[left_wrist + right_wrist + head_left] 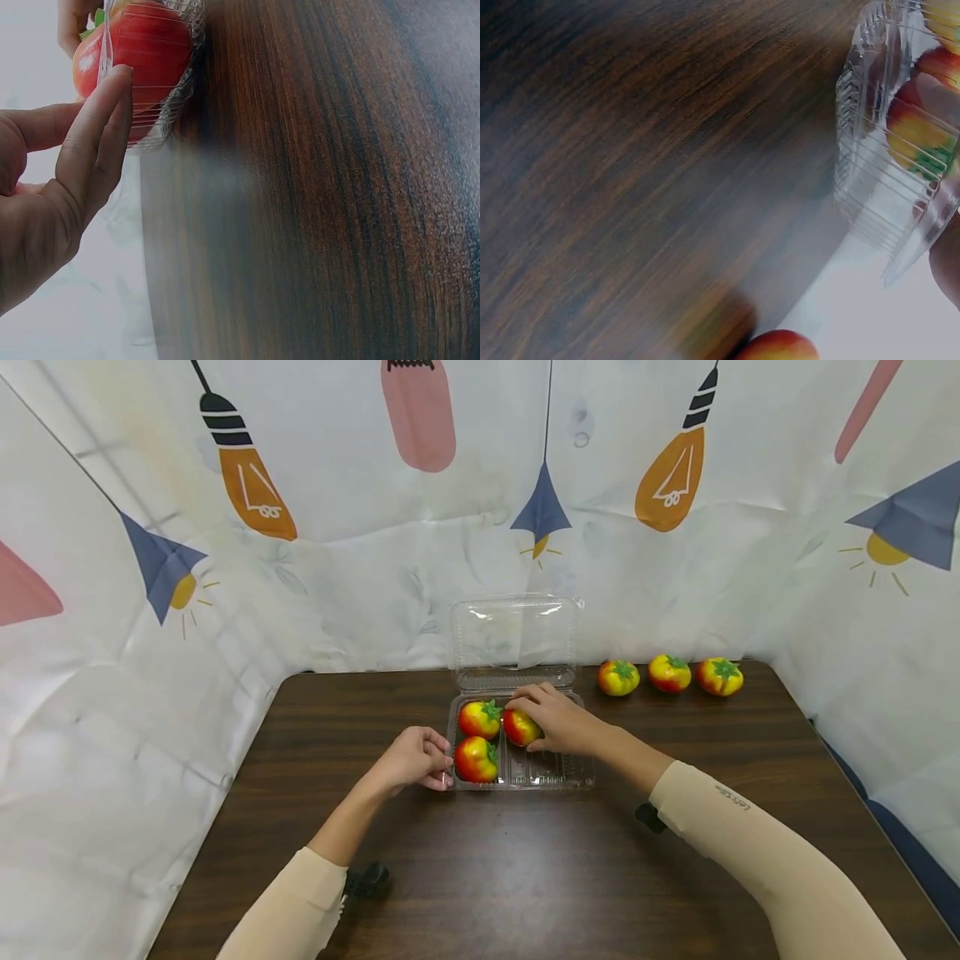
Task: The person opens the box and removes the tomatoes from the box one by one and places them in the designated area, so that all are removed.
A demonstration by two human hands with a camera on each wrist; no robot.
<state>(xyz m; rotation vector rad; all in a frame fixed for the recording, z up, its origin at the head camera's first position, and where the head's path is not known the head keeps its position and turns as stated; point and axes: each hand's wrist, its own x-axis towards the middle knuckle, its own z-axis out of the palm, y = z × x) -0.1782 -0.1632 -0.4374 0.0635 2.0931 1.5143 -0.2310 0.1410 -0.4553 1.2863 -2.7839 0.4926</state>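
Note:
A clear plastic clamshell container [540,785] lies on the table with its lid [487,635] raised behind it. My left hand [414,760] pinches the container's left rim; in the left wrist view its fingertips [116,82] lie against the ribbed wall. Two red-and-yellow fruits with green leafy tops, one behind [476,718] and one in front [475,762], sit in the left side of the container. Inside it, beside the back one, my right hand [558,720] holds a third such fruit [517,728], its top hidden by the fingers. The right wrist view shows the container's side wall [855,150] and fruit through it.
Three more of these fruits, a left [618,678], a middle [669,673] and a right one [720,677], stand in a row at the back right of the dark wooden table [495,877]. A white patterned cloth [360,568] hangs behind the table's back edge.

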